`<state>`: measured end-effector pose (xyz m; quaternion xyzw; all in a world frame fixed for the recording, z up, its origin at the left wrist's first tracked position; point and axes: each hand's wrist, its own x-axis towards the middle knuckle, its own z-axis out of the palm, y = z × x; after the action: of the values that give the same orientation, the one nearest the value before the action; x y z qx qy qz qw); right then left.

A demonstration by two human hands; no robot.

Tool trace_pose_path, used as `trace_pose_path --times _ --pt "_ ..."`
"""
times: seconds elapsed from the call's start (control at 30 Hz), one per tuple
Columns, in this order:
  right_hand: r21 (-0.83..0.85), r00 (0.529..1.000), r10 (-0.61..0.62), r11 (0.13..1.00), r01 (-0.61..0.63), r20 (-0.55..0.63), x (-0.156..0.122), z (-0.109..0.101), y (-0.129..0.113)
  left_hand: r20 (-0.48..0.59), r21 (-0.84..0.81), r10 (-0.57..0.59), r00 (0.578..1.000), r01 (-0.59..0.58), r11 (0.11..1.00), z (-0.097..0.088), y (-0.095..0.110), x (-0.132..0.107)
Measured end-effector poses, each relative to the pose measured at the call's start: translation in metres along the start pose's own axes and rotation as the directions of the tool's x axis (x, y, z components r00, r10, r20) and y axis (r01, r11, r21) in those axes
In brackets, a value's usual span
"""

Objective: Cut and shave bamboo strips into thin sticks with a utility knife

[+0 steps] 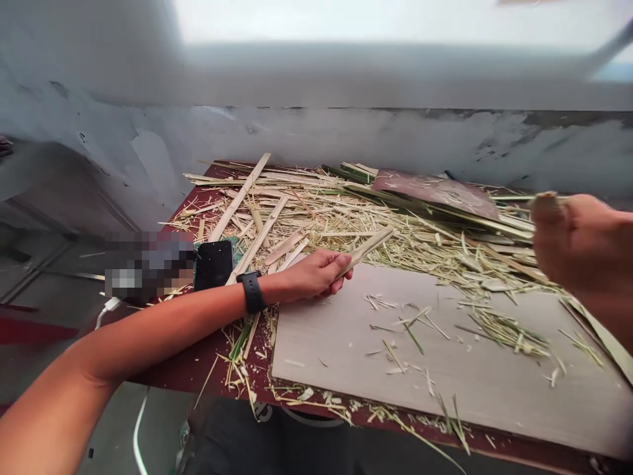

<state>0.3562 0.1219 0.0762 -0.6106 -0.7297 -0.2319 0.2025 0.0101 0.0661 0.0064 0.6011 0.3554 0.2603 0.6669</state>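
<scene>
My left hand [316, 274] is closed round a short flat bamboo strip [368, 245] that sticks out up and to the right, over the far left corner of a pale grey board [445, 382]. A black watch [251, 290] is on that wrist. My right hand [578, 244] is raised at the right edge, blurred, fingers curled in a fist; something thin shows at its top, too smeared to name. A heap of bamboo strips and shavings [346, 211] lies behind both hands.
The board rests on a dark red table [198, 369] against a scuffed grey wall. A black phone [213, 264] with a white cable lies at the left. Long bamboo slats [240, 196] and a brown panel [435, 190] lie at the back. Shavings litter the board.
</scene>
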Motion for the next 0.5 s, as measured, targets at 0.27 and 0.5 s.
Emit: trace_pose_path --times 0.27,0.5 --pt "0.301 0.927 -0.355 0.903 0.307 0.121 -0.055 0.029 -0.101 -0.026 -0.112 -0.061 0.998 0.058 0.992 0.002 0.005 -0.003" --pt "0.267 0.893 -0.43 0.883 0.387 0.129 -0.049 0.042 -0.122 -0.025 -0.14 -0.075 0.997 0.071 0.988 0.0 0.009 -0.002"
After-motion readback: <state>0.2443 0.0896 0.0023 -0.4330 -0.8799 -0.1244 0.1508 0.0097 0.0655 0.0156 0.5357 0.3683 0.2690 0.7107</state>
